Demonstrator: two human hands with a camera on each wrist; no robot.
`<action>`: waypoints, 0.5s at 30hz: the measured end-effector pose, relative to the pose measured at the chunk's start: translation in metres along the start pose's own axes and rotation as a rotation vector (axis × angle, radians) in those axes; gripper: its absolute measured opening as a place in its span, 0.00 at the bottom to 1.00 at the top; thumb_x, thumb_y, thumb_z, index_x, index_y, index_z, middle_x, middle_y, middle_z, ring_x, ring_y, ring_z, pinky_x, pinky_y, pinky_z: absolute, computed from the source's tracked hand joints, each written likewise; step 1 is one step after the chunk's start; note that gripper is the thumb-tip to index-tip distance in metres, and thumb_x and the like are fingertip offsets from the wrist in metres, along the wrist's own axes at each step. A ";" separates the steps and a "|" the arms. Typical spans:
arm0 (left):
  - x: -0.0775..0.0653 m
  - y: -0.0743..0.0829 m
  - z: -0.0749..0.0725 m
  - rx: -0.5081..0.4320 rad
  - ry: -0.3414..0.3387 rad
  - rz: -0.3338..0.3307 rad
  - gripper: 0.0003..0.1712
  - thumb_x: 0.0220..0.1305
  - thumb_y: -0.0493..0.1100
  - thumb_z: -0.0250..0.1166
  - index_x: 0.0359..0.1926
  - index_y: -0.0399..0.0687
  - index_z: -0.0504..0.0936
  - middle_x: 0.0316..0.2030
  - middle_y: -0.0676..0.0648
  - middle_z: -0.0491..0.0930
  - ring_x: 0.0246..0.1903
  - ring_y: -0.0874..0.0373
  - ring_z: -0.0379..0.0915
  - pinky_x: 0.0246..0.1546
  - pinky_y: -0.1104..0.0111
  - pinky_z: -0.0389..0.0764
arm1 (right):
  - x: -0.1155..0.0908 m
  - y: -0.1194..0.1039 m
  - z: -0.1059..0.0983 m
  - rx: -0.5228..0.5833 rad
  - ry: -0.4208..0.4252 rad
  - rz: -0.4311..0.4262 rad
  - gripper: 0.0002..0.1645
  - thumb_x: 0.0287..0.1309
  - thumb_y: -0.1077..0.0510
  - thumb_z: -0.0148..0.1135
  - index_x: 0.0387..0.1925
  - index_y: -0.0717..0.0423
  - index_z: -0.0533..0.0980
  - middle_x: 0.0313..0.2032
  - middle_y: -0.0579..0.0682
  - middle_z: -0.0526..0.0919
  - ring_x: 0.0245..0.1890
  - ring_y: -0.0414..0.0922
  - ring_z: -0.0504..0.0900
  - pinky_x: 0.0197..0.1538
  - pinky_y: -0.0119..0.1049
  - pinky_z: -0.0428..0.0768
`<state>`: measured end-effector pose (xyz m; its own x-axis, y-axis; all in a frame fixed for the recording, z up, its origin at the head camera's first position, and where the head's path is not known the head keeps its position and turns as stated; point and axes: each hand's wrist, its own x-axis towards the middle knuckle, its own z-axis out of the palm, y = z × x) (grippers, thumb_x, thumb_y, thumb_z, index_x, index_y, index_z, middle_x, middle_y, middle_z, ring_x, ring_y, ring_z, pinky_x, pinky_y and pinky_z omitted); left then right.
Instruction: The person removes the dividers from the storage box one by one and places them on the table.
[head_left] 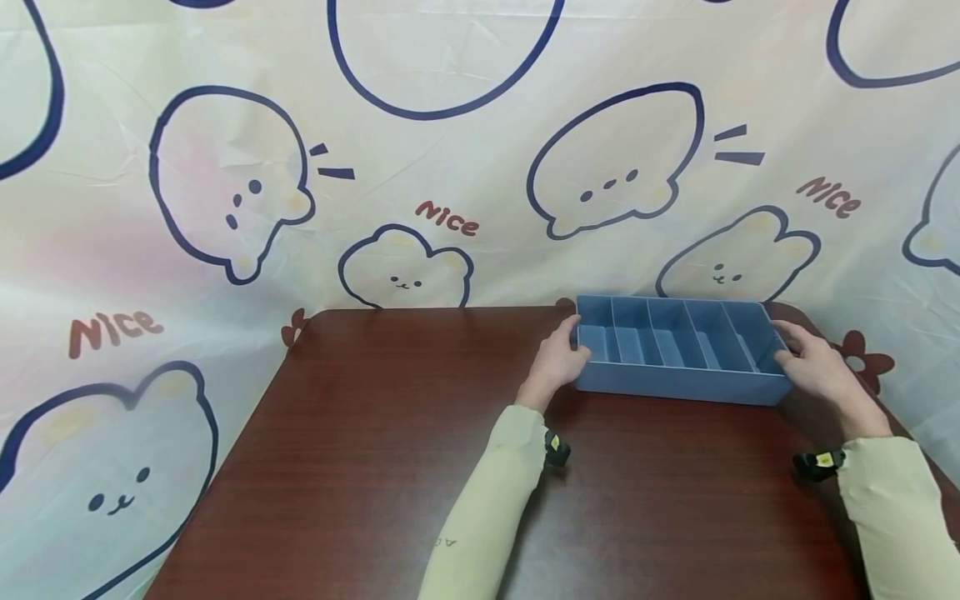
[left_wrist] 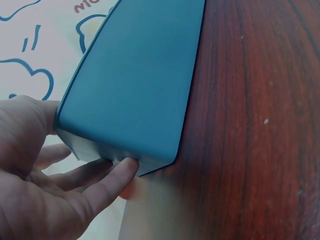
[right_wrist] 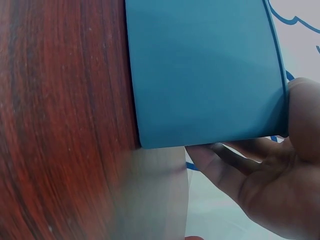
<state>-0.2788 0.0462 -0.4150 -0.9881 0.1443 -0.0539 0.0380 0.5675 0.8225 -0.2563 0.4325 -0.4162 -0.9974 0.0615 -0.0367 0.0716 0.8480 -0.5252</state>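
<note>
A blue divided storage box (head_left: 678, 382), with several compartments in a row and nothing seen inside them, sits near the back right of the table. At its left end my left hand (head_left: 557, 360) grips it, thumb at the rim and fingers against the end wall. My right hand (head_left: 819, 371) holds the opposite end in the same way. In the left wrist view the long front wall of the box (left_wrist: 132, 75) shows, with the left fingertips on its end. The right wrist view shows the box (right_wrist: 207, 75) with the right thumb at its upper edge; some fingers are partly hidden behind it.
The dark brown wooden table (head_left: 360, 467) spreads to the left and in front of the box. Behind it hangs a pale cloth (head_left: 487, 158) printed with cartoon bears. Each wrist wears a black strap with a small device (head_left: 557, 450).
</note>
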 end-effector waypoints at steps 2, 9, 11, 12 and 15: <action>0.000 -0.001 -0.001 -0.007 0.001 -0.002 0.35 0.68 0.43 0.56 0.74 0.62 0.59 0.70 0.49 0.67 0.64 0.52 0.69 0.63 0.51 0.72 | 0.001 0.000 0.000 -0.003 -0.002 -0.005 0.37 0.73 0.54 0.36 0.76 0.60 0.41 0.67 0.81 0.55 0.60 0.81 0.60 0.53 0.76 0.64; 0.000 -0.004 -0.002 -0.017 0.004 0.001 0.35 0.68 0.43 0.56 0.74 0.62 0.59 0.70 0.48 0.67 0.62 0.51 0.70 0.62 0.52 0.73 | 0.003 -0.001 0.003 0.002 -0.003 -0.005 0.37 0.73 0.54 0.37 0.76 0.60 0.42 0.67 0.80 0.54 0.60 0.80 0.60 0.53 0.76 0.64; -0.001 -0.004 -0.003 -0.018 0.006 0.003 0.35 0.68 0.43 0.56 0.74 0.62 0.59 0.70 0.49 0.67 0.62 0.51 0.70 0.61 0.52 0.73 | 0.003 -0.001 0.003 0.002 -0.001 -0.001 0.37 0.72 0.54 0.37 0.77 0.60 0.42 0.68 0.80 0.54 0.60 0.80 0.60 0.53 0.76 0.64; -0.001 -0.005 -0.003 -0.020 0.007 0.005 0.35 0.68 0.43 0.56 0.74 0.62 0.59 0.70 0.48 0.67 0.61 0.51 0.70 0.61 0.52 0.73 | 0.003 -0.002 0.004 0.002 0.000 0.001 0.37 0.72 0.54 0.37 0.77 0.60 0.42 0.68 0.80 0.54 0.60 0.80 0.60 0.53 0.76 0.64; -0.002 -0.005 -0.003 -0.027 0.011 -0.001 0.35 0.68 0.43 0.56 0.74 0.62 0.59 0.70 0.48 0.67 0.61 0.51 0.70 0.61 0.52 0.73 | 0.002 -0.003 0.004 0.000 0.004 0.001 0.37 0.72 0.54 0.37 0.76 0.60 0.42 0.67 0.80 0.54 0.60 0.80 0.60 0.53 0.76 0.64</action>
<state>-0.2778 0.0406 -0.4172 -0.9898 0.1341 -0.0488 0.0326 0.5458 0.8373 -0.2589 0.4282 -0.4183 -0.9974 0.0643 -0.0338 0.0724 0.8480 -0.5250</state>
